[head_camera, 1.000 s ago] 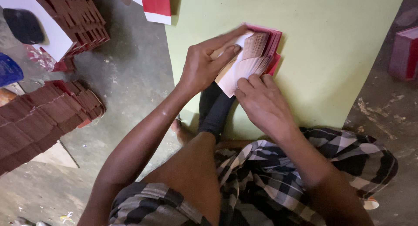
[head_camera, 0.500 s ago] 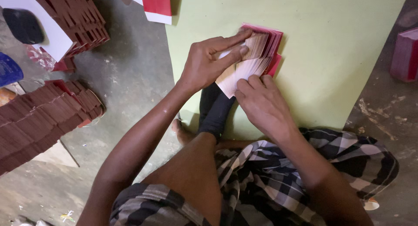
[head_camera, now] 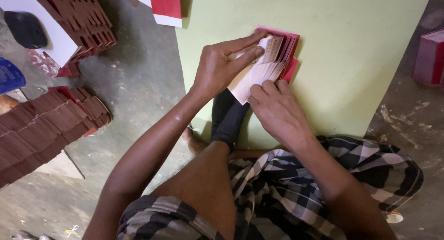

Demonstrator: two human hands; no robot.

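A fanned stack of red-and-white cards (head_camera: 273,60) lies on a pale green sheet (head_camera: 351,50) spread over the floor. My left hand (head_camera: 221,66) grips the stack from the left, its forefinger stretched along the top edge. My right hand (head_camera: 277,113) presses on the lower white faces of the cards with its fingertips. Both hands touch the same stack. My knee and a dark sleeve-like band (head_camera: 229,117) sit just below the cards.
Long rows of dark red folded cards (head_camera: 41,124) lie at the left, and another pile (head_camera: 85,18) lies at the top left beside a white board (head_camera: 44,30). A red-and-white box (head_camera: 166,4) stands at the top; a pink box (head_camera: 430,57) at the right.
My left forefinger has slid a little further right along the top of the stack, and the cards are fanned slightly wider. My right hand has hardly moved.
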